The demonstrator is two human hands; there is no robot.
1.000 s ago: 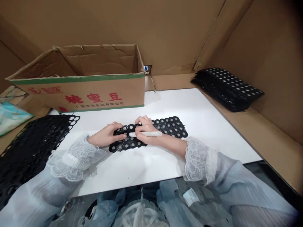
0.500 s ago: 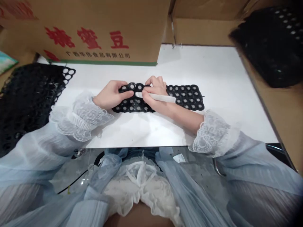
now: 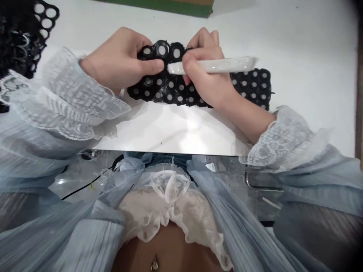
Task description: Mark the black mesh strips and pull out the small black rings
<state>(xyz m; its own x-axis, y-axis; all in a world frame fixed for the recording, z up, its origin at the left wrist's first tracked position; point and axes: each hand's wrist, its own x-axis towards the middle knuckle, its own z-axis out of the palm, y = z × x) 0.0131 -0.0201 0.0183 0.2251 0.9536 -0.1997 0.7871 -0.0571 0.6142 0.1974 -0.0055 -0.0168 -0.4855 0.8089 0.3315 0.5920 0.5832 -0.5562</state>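
Observation:
A long black sheet (image 3: 176, 88) with rows of round, light-centred cells lies across the white table. My left hand (image 3: 120, 62) grips its left end, thumb on top and fingers tucked behind the edge. In my right hand (image 3: 208, 70) is a white pen-like tool (image 3: 224, 65), pinched between thumb and fingers. The tool's left tip rests at the sheet close to my left thumb. Some of my right fingers reach to the sheet's far edge, and their tips are partly hidden.
More black perforated sheets (image 3: 21, 41) lie at the far left of the white table (image 3: 181, 128). The green-edged bottom of a cardboard box (image 3: 170, 6) shows at the back. A metal bar (image 3: 262, 187) is below the table edge at right.
The view has tipped down and come closer, so the box and the right-hand black pile are mostly or wholly out of frame. Both hands keep hold of the same things.

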